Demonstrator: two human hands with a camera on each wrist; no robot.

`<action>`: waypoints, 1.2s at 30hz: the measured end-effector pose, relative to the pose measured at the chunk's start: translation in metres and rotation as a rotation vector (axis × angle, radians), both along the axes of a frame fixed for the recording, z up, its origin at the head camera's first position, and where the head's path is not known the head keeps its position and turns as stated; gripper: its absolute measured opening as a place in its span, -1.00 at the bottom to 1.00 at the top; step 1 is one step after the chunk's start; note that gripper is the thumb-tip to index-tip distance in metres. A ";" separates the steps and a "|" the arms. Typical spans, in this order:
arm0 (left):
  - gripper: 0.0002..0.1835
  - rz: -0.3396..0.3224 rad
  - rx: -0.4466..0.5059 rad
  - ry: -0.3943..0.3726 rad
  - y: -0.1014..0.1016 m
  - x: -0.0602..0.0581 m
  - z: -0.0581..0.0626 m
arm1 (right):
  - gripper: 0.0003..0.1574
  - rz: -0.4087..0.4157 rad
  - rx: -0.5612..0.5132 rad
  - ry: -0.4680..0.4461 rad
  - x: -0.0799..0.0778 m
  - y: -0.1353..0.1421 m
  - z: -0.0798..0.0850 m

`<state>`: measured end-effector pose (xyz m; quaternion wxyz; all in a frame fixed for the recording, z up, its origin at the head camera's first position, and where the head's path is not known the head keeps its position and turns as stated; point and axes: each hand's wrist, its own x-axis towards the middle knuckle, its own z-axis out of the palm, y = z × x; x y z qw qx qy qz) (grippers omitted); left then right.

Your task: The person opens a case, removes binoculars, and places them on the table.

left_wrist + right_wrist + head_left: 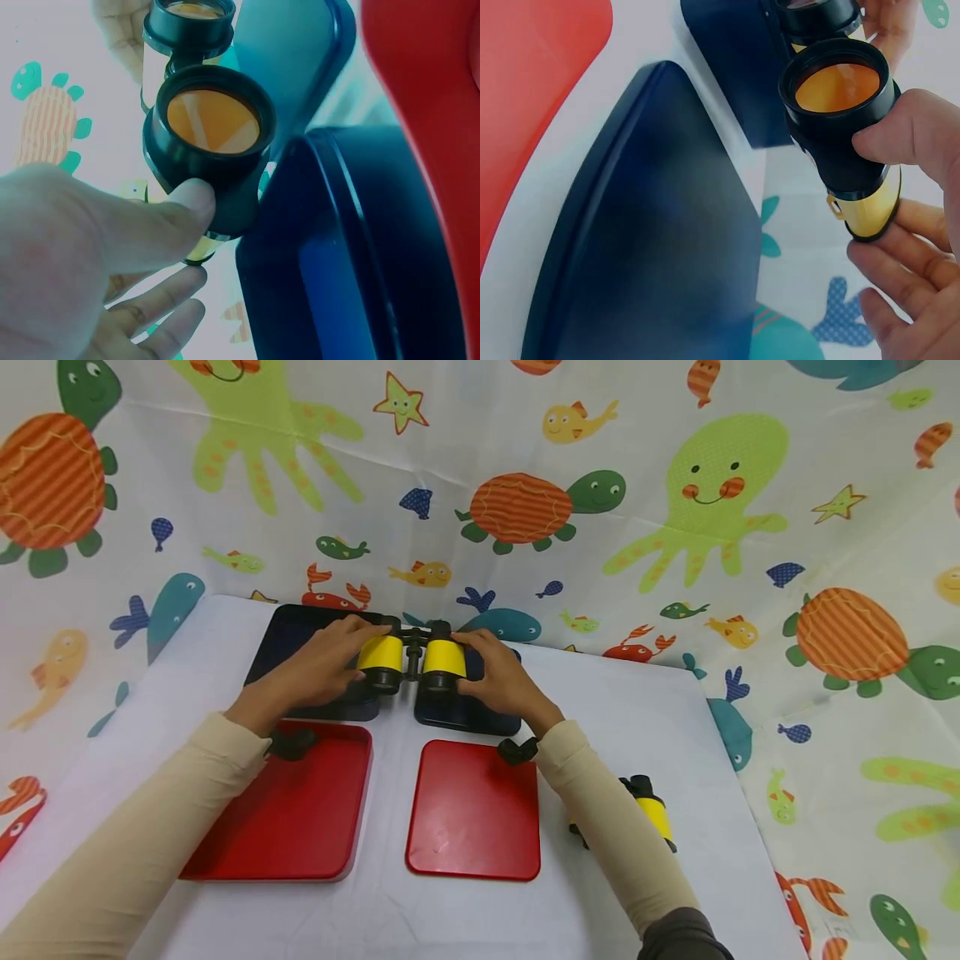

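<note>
Yellow-and-black binoculars (383, 656) are held level between both hands, over the gap between a dark blue tray (273, 647) and a flatter dark blue lid-like piece (468, 714). My left hand (324, 664) grips the left barrel; its thumb lies on the black end (225, 187) beside an amber lens, with fingers on the far side. On the other barrel, my right hand (501, 675) has its thumb on the black housing (840, 161) and fingertips around the yellow end. Amber lenses show in both wrist views.
A red tray (292, 827) lies at the front left, partly under the left forearm. Right of it is a flat red lid-like piece (474, 814). Another pair of yellow-and-black binoculars (654, 814) is partly hidden by the right forearm. Behind the white table hangs a sea-animal curtain (480, 435).
</note>
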<state>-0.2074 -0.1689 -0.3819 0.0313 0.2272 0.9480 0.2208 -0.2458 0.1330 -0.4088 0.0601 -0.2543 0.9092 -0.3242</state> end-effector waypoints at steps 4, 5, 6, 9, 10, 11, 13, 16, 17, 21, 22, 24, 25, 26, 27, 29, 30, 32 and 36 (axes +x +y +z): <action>-0.13 -0.006 0.010 -0.016 0.006 -0.002 0.000 | -0.08 -0.005 -0.005 0.005 0.002 0.008 0.002; -0.13 -0.008 0.011 -0.019 0.008 -0.002 0.000 | -0.08 -0.007 -0.006 0.007 0.002 0.010 0.003; -0.12 -0.011 0.012 -0.018 0.010 -0.003 0.001 | -0.08 -0.010 -0.006 0.007 0.003 0.012 0.004; -0.13 -0.028 0.009 -0.013 0.016 -0.004 0.001 | -0.08 -0.021 0.003 0.002 0.005 0.019 0.006; -0.13 -0.035 0.009 -0.011 0.019 -0.004 0.002 | -0.07 -0.025 0.005 0.002 0.006 0.022 0.006; -0.14 -0.043 0.010 -0.010 0.021 -0.004 0.002 | -0.07 -0.028 0.006 0.000 0.007 0.024 0.007; -0.15 -0.057 0.010 -0.013 0.026 -0.005 0.001 | -0.07 -0.035 0.012 -0.004 0.009 0.029 0.008; -0.15 -0.070 0.024 -0.024 0.033 -0.006 0.001 | -0.08 -0.048 0.016 -0.002 0.012 0.038 0.009; -0.15 -0.073 0.030 -0.028 0.036 -0.006 0.000 | -0.08 -0.054 0.017 0.000 0.013 0.041 0.009; -0.15 -0.089 0.055 -0.024 0.045 -0.007 -0.001 | -0.08 -0.068 0.021 0.008 0.018 0.052 0.010; -0.14 -0.093 0.059 -0.024 0.048 -0.007 -0.002 | -0.07 -0.070 0.023 0.010 0.019 0.055 0.010; -0.14 -0.102 0.062 -0.021 0.053 -0.008 -0.003 | -0.07 -0.069 0.023 0.011 0.021 0.061 0.010; -0.14 -0.104 0.063 -0.023 0.055 -0.008 -0.003 | -0.07 -0.070 0.027 0.014 0.021 0.063 0.010; -0.14 -0.106 0.064 -0.024 0.057 -0.009 -0.003 | -0.07 -0.070 0.030 0.018 0.022 0.066 0.010; -0.14 -0.108 0.063 -0.027 0.060 -0.009 -0.004 | -0.07 -0.071 0.033 0.020 0.022 0.069 0.010; -0.14 -0.113 0.065 -0.031 0.065 -0.010 -0.005 | -0.07 -0.076 0.034 0.024 0.023 0.074 0.009; -0.14 -0.118 0.067 -0.032 0.068 -0.011 -0.005 | -0.08 -0.082 0.038 0.027 0.024 0.076 0.009; -0.14 -0.130 0.072 -0.031 0.073 -0.012 -0.006 | -0.08 -0.095 0.044 0.027 0.026 0.081 0.009; -0.14 -0.149 0.090 -0.041 0.083 -0.013 -0.008 | -0.08 -0.119 0.055 0.012 0.029 0.091 0.010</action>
